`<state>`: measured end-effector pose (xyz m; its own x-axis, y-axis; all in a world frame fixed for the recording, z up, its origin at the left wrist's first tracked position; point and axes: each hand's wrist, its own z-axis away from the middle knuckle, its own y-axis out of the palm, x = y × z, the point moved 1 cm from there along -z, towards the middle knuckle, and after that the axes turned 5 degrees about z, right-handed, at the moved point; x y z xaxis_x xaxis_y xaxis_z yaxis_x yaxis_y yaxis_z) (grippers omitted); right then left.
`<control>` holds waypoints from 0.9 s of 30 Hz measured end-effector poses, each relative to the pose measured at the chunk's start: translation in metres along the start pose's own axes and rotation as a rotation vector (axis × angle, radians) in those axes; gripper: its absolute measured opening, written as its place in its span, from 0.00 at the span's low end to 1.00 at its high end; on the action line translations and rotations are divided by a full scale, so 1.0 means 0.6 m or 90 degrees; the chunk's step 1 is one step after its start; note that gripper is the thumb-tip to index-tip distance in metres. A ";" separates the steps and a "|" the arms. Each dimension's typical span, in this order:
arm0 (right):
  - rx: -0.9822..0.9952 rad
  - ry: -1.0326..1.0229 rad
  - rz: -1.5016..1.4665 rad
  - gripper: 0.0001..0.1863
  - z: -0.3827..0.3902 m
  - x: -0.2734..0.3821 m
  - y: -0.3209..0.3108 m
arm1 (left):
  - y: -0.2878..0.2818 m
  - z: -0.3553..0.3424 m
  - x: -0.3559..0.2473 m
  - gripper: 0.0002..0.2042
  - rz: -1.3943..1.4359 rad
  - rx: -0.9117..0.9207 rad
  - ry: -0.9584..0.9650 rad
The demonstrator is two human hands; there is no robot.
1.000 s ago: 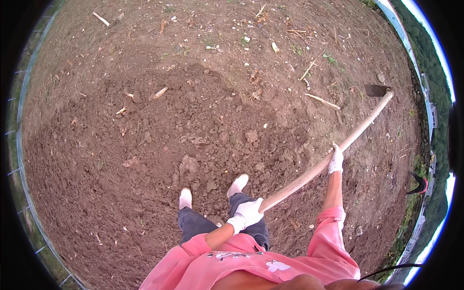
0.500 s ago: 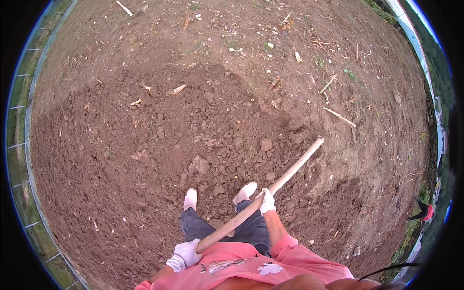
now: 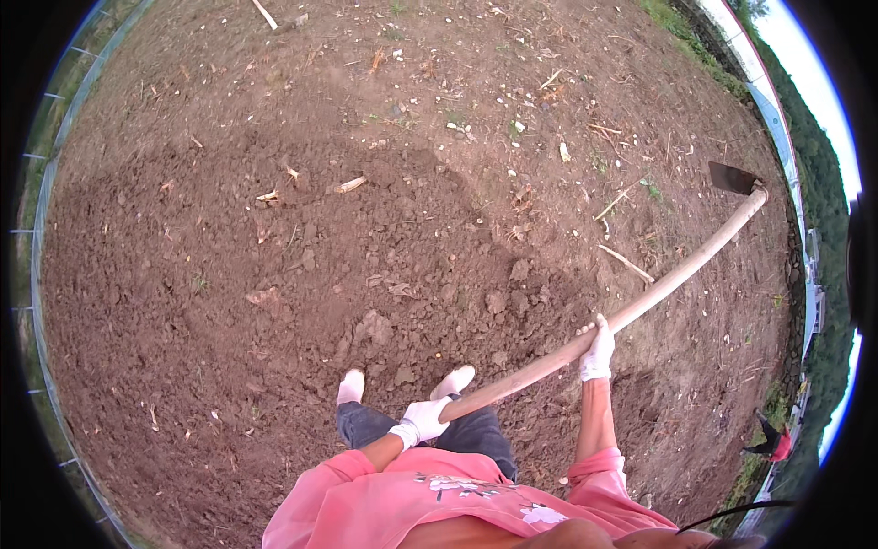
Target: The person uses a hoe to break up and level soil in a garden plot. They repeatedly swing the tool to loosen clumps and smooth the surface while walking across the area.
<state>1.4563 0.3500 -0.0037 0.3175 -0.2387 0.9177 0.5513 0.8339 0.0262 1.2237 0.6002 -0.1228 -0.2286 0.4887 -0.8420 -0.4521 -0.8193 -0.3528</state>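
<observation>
A hoe (image 3: 677, 274) with a long pale wooden handle slants from near my waist up to the right. Its dark metal blade (image 3: 733, 177) shows at the far right end, apparently raised off the soil. My left hand (image 3: 424, 421), in a white glove, is wrapped round the handle's near end. Farther up the handle, my right hand (image 3: 597, 351), also gloved in white, grips it with the arm stretched forward. Loose, clumpy brown soil (image 3: 393, 265) spreads in front of my pale boots (image 3: 453, 382).
Dry stalk pieces (image 3: 626, 263) and small pale stones lie on the firmer ground at the right. Another stalk (image 3: 351, 184) rests on the dug soil. A person in red and black (image 3: 776, 441) is at the far right. A fence (image 3: 41, 220) curves along the left.
The hoe has swung up and to the right, and its blade has come into sight. Both hands have risen with the handle, the right one reaching farther out.
</observation>
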 end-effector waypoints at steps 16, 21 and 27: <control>0.086 0.271 0.302 0.07 0.076 -0.416 0.102 | -0.043 0.151 0.011 0.23 0.114 0.084 -0.252; 0.257 0.401 0.211 0.07 0.018 -0.307 0.141 | -0.152 0.103 -0.152 0.14 0.395 0.154 -0.312; 0.353 0.395 0.118 0.07 -0.119 -0.161 0.160 | -0.168 -0.006 -0.306 0.17 1.028 0.277 -0.245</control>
<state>1.5336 0.4173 -0.1179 0.8195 -0.1695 0.5475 0.0433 0.9708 0.2358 1.3143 0.5920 0.0658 -0.8020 -0.5957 -0.0442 0.2584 -0.4127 0.8735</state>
